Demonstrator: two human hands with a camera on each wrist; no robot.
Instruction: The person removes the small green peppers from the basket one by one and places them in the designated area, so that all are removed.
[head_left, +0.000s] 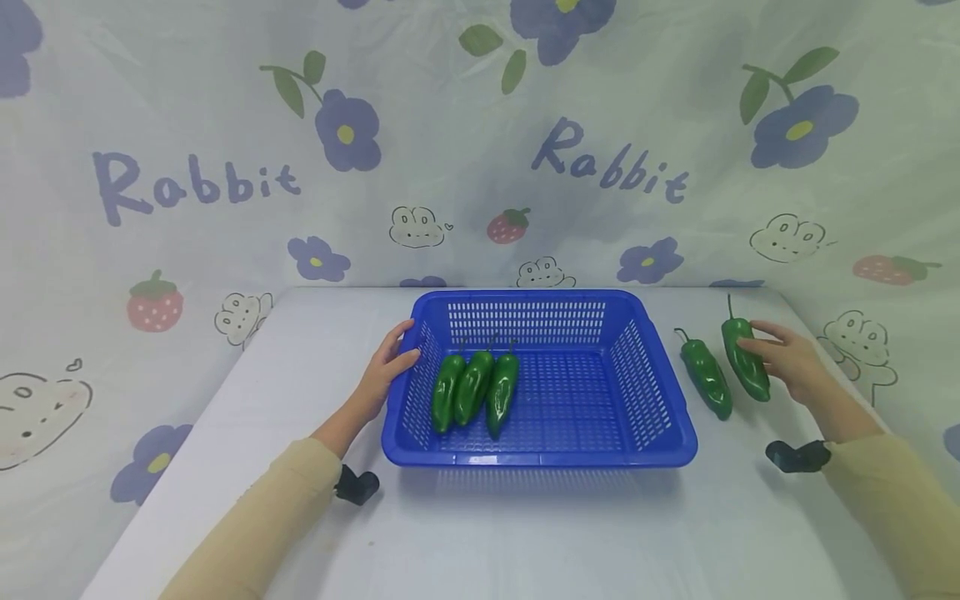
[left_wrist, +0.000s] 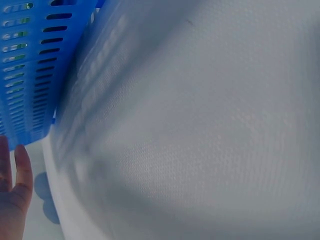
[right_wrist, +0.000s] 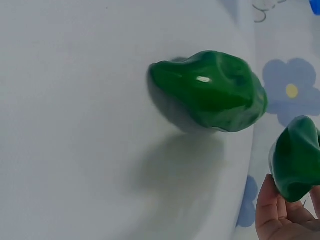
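Observation:
A blue plastic basket holds three glossy green chili peppers, side by side at its left; one is the rightmost pepper. My left hand rests at the basket's left rim, its fingers fairly straight; the left wrist view catches these fingers by the slotted wall. Off to the right, my right hand pinches another green chili pepper between thumb and fingers. In the right wrist view this held pepper appears at the fingertips. Just left of it, a loose green chili pepper lies on the table.
The basket stands mid-table on a white cloth. Behind the table hangs a white curtain printed with flowers, strawberries and rabbits. A small dark device is at each wrist, one by the left sleeve, one by the right sleeve.

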